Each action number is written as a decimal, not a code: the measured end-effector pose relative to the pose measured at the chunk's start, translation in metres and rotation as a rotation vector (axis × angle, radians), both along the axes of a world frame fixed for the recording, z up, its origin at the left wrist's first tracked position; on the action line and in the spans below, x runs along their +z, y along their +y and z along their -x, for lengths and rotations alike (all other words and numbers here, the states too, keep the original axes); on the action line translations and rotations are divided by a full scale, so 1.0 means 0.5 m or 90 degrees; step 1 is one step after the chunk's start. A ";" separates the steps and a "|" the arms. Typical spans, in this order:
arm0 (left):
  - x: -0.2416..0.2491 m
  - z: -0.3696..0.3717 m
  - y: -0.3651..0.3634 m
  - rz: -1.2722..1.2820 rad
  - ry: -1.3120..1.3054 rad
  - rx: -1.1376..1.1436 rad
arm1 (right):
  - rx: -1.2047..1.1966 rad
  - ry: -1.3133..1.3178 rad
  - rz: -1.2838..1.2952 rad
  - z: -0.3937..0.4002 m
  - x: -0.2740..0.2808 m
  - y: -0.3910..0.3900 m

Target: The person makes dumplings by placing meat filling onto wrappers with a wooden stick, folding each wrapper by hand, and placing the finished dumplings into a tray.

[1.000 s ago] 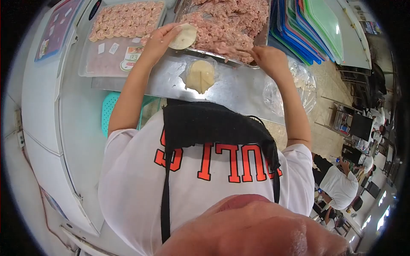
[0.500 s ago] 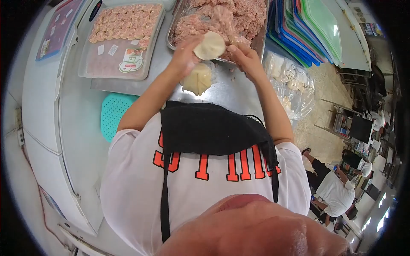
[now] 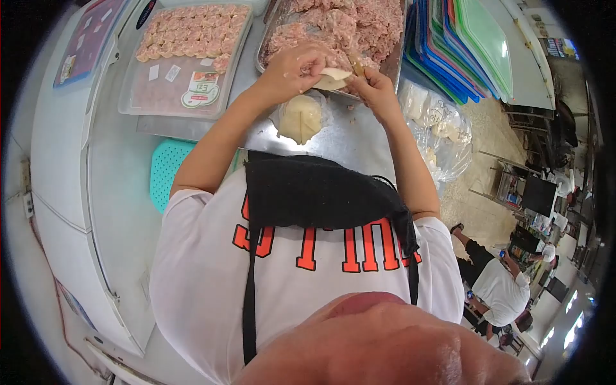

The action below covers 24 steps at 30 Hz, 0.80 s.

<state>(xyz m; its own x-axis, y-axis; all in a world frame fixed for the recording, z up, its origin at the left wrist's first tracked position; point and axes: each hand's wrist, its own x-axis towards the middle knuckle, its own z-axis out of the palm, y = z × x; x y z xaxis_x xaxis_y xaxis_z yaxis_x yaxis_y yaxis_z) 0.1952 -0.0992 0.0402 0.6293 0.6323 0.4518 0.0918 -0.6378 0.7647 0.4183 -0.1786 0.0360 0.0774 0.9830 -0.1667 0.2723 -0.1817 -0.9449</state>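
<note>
My left hand [image 3: 290,72] is closed on a round pale dough wrapper [image 3: 333,79], now folded and seen nearly edge-on. Beside it, my right hand [image 3: 375,91] grips a thin brown stick-like spatula [image 3: 357,65], its far end against the minced meat. Both hands are at the near edge of a metal tray [image 3: 259,54] heaped with pink minced meat [image 3: 378,29]. Just below my left hand, a stack of round wrappers [image 3: 301,120] lies on plastic on the steel table. Whether meat sits inside the held wrapper is hidden.
At left, a plastic tray [image 3: 147,99] carries rows of filled dumplings [image 3: 192,32]. Coloured plastic lids [image 3: 443,51] are stacked at right, above a clear bag of pale dough pieces [image 3: 443,131]. A turquoise perforated basket [image 3: 170,173] is at lower left. Another person [image 3: 504,289] is farther off.
My left hand has turned, so the wrapper no longer faces up flat but is folded and tilted toward my right hand. The right hand and spatula have shifted slightly right and down.
</note>
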 end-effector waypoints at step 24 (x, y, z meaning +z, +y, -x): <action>-0.076 -0.064 0.053 0.988 -0.811 0.063 | 0.106 -0.621 -0.187 0.015 0.090 -0.046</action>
<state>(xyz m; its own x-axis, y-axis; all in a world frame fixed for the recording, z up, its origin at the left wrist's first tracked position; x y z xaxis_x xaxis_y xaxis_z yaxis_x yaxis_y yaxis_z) 0.2271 -0.0729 0.0022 0.3963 0.8555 -0.3332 -0.8572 0.4747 0.1994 0.4110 -0.2017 0.0810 -0.0903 0.9855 0.1434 0.9449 0.1303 -0.3003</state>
